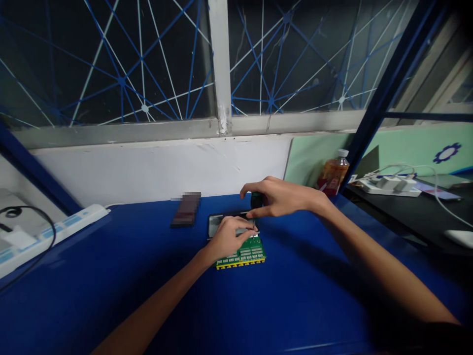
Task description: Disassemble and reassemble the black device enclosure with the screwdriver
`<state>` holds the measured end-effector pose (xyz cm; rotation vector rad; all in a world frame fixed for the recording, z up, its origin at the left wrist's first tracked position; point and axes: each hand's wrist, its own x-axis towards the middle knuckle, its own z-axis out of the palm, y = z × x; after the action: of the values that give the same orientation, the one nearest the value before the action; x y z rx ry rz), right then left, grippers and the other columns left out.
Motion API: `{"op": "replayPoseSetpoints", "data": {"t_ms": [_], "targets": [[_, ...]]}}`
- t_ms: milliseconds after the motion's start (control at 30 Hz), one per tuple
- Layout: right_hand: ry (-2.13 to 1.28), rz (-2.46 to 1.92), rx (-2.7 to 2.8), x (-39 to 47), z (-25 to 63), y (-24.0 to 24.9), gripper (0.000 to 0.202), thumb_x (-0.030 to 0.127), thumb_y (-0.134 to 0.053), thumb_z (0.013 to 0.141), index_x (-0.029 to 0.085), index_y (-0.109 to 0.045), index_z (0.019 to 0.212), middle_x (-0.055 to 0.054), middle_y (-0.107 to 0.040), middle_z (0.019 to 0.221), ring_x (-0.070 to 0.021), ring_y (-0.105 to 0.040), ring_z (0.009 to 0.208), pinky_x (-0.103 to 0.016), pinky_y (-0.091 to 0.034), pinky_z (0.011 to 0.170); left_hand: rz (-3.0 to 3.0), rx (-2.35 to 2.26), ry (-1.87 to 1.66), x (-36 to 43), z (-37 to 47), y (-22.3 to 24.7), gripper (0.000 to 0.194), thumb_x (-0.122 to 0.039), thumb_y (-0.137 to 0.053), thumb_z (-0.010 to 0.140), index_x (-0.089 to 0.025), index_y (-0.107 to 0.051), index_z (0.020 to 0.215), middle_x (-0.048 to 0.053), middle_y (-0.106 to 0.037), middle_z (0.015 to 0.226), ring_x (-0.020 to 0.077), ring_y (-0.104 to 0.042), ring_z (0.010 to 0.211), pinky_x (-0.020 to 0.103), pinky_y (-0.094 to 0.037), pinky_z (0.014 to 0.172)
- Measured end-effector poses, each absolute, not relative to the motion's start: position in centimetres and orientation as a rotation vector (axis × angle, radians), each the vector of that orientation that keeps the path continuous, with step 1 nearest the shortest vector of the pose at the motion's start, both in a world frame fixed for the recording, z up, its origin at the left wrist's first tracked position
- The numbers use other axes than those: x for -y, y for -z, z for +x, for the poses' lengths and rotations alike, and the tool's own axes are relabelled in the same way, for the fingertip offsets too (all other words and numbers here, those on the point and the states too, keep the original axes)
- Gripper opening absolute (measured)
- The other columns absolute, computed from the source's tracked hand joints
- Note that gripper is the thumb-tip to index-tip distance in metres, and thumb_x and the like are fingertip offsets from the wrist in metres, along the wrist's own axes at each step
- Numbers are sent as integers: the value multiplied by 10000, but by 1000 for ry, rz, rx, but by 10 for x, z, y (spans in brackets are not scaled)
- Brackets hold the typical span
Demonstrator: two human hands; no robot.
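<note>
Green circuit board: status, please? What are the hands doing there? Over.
Right hand holding dark-handled tool. Left hand over circuit board. Blue table beneath. Left hand blocks part of board.

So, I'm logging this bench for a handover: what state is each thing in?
Screwdriver, roughly upright, held
Right hand, gripping screwdriver handle
Left hand, fingertips near screwdriver shaft
Green circuit board, lying flat, partly covered
Black-framed panel, partly covered
Dark rectangular slab, lying flat, pixelated
Drink bottle, upright, capped
Right power strip, adapters plugged in
Left power strip, power unclear
</note>
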<state>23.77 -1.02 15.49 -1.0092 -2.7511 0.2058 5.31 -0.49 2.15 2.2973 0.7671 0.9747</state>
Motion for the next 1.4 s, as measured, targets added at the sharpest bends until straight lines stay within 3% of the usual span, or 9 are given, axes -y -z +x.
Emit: {"op": "replayPoseSetpoints", "data": {"t_ms": [100, 267, 333, 467, 700, 967, 1167, 1267, 1400], "targets": [[-124, -1055, 2729, 9, 237, -153, 402, 462, -582, 809, 157, -593, 1070, -25, -580, 640, -164, -508, 617, -280, -311, 557, 2311, -788, -994, 3, 53, -19, 121, -198, -606, 833, -198, -726, 852, 24, -733, 860, 177, -657, 853, 311, -491, 825], [-132, -1050, 2765, 11, 238, -154, 393, 332, -608, 788, 169, -558, 1142, -50, -625, 756, -173, -534, 685, -266, -332, 571, 2323, -791, -973, 4, 53, -19, 130, -216, -604, 846, -197, -720, 903, 29, -725, 912, 180, -648, 895, 311, -480, 855], [-131, -1066, 2763, 12, 238, -155, 415, 354, -609, 791, 172, -552, 1159, -59, -636, 781, -178, -541, 693, -265, -330, 567, 2333, -782, -966, 4, 53, -20, 126, -203, -598, 850, -197, -719, 887, 23, -724, 901, 176, -643, 906, 302, -474, 863], [-109, -1146, 2723, 13, 238, -154, 422, 477, -562, 823, 151, -591, 1091, -53, -620, 683, -173, -527, 623, -275, -310, 541, 2355, -794, -993, 4, 53, -19, 98, -197, -617, 837, -194, -715, 837, 16, -724, 863, 173, -647, 873, 298, -473, 843], [-188, -1104, 2748, 13, 239, -154, 375, 336, -604, 795, 158, -572, 1123, -46, -633, 733, -159, -526, 644, -270, -317, 553, 2339, -776, -985, 3, 53, -16, 116, -212, -613, 841, -193, -713, 897, 26, -725, 913, 174, -648, 891, 318, -476, 858], [-122, -1094, 2709, 11, 238, -155, 367, 447, -567, 832, 150, -606, 1044, -24, -595, 633, -140, -490, 564, -272, -302, 539, 2336, -765, -1016, 2, 54, -14, 106, -206, -614, 841, -193, -719, 837, 18, -726, 847, 171, -652, 846, 310, -488, 821], [-173, -1064, 2752, 14, 240, -154, 434, 355, -575, 821, 163, -522, 1206, -41, -627, 722, -165, -530, 636, -270, -331, 557, 2339, -818, -1037, 1, 54, -12, 67, -208, -659, 804, -190, -723, 813, 23, -724, 831, 168, -651, 813, 301, -488, 795], [-160, -1081, 2730, 13, 238, -152, 448, 404, -566, 829, 163, -519, 1204, -53, -632, 738, -196, -551, 706, -281, -359, 590, 2335, -825, -1064, 2, 54, -13, 59, -206, -662, 798, -189, -719, 799, 23, -722, 825, 172, -648, 828, 300, -487, 801], [-154, -1099, 2726, 14, 238, -153, 412, 344, -570, 827, 172, -521, 1198, -56, -635, 752, -216, -557, 772, -293, -379, 628, 2368, -772, -1024, 4, 54, -15, 100, -181, -624, 816, -193, -713, 862, 24, -722, 873, 175, -644, 875, 308, -485, 842]]}}
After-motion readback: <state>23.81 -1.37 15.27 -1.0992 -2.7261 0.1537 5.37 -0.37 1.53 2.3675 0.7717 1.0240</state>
